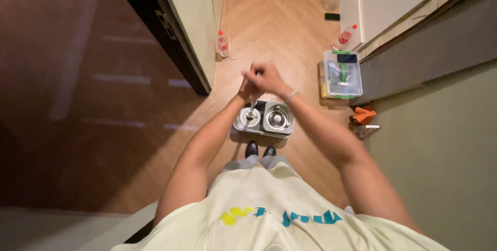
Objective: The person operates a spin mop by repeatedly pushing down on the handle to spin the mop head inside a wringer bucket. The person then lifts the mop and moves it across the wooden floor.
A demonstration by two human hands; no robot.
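While both hands (259,80) gripped the mop handle (252,107) at centre frame, fingers wrapped it. Its shaft ran down into the bucket (264,119), left basin.

You grip an upright mop handle (252,107) whose lower end stands in the left well of a grey two-well bucket (264,118) by your feet.
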